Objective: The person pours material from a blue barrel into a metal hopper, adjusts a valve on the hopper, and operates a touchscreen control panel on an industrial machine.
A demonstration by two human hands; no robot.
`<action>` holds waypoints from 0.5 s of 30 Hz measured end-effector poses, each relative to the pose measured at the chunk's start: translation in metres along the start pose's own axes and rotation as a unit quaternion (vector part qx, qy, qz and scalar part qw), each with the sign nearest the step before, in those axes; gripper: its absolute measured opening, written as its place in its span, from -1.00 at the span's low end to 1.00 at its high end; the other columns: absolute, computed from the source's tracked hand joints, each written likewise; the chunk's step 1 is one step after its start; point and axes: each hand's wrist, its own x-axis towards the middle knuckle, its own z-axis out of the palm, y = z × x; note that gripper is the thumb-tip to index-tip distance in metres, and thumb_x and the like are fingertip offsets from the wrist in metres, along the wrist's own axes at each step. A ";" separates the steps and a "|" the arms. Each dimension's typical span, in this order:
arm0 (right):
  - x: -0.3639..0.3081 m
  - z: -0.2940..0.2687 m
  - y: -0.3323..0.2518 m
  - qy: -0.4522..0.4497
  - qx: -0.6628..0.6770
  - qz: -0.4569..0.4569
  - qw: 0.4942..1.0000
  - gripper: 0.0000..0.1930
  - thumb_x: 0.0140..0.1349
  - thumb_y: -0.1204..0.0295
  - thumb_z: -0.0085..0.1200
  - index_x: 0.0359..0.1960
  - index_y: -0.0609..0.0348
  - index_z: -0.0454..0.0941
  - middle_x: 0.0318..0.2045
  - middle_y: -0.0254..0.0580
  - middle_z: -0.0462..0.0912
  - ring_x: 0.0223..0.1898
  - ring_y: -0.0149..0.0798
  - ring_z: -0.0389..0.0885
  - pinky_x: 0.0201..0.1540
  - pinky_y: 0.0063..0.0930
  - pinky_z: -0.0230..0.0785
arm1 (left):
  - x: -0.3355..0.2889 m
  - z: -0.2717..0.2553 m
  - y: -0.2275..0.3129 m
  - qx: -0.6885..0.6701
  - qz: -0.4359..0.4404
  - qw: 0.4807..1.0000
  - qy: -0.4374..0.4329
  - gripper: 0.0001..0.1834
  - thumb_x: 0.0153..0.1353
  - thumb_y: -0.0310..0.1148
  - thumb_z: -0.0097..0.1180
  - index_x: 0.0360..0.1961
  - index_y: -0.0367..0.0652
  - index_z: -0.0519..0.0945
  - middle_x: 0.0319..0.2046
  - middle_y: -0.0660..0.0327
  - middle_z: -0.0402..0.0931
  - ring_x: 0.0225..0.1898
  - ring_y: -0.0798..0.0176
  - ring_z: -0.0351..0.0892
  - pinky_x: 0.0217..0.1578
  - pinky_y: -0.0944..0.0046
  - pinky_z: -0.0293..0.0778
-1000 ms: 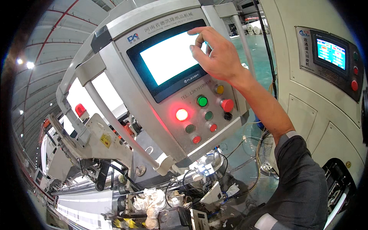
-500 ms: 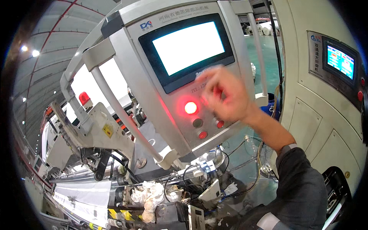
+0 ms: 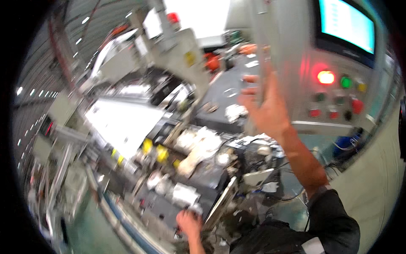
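My right hand (image 3: 272, 108) is up at the grey vertical handle bar (image 3: 259, 34) beside the control panel (image 3: 292, 93). Its fingers curl around the bar, somewhat blurred. Low in the view, my left hand (image 3: 189, 222) rests closed at the near end of a dark machine block (image 3: 160, 213). A small red and black part shows by its fingers, but what it grips is hidden. On the panel are a lit screen (image 3: 347, 25), a glowing red lamp (image 3: 325, 77), a green button (image 3: 346, 82) and several other buttons.
Crumpled whitish paper (image 3: 198, 144) lies on the machine between my hands. A white sheet (image 3: 124, 122) runs over rollers at the left. Cables and a blue container (image 3: 347, 144) stand at the lower right. A red beacon (image 3: 172, 17) sits on the machine frame.
The view has swung left and down, so the panel now sits at the right. My right hand has gone from before the panel's buttons to the handle bar. My left hand has come into view.
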 end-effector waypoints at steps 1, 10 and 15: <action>0.000 0.004 0.004 0.036 -0.089 0.001 0.995 -0.16 0.20 0.30 0.29 0.44 0.09 0.06 -0.04 -0.11 0.58 -0.27 -0.30 0.68 -0.25 -0.35 0.60 | 0.004 -0.003 0.003 0.016 0.010 1.000 0.016 -0.77 -0.14 -0.25 0.30 -0.46 -0.13 0.64 -0.34 0.10 0.60 -0.08 -0.05 0.51 0.02 -0.05 0.35; -0.010 0.029 0.032 0.144 -0.102 -0.069 0.982 -0.29 0.27 0.40 0.25 0.38 0.28 0.16 -0.34 -0.38 0.46 -0.41 -0.60 0.34 -0.32 -0.66 0.36 | -0.005 -0.003 -0.001 0.006 -0.005 1.000 0.015 -0.82 -0.04 -0.27 0.27 -0.45 -0.13 0.65 -0.29 0.17 0.64 -0.05 0.09 0.53 0.09 0.01 0.32; -0.007 0.026 0.037 0.127 -0.052 -0.094 0.986 -0.29 0.28 0.40 0.26 0.38 0.29 0.16 -0.32 -0.39 0.44 -0.41 -0.61 0.31 -0.32 -0.70 0.33 | 0.000 -0.002 0.008 0.009 -0.005 1.000 0.014 -0.83 -0.02 -0.30 0.27 -0.44 -0.15 0.66 -0.30 0.17 0.65 -0.06 0.10 0.54 0.09 0.01 0.33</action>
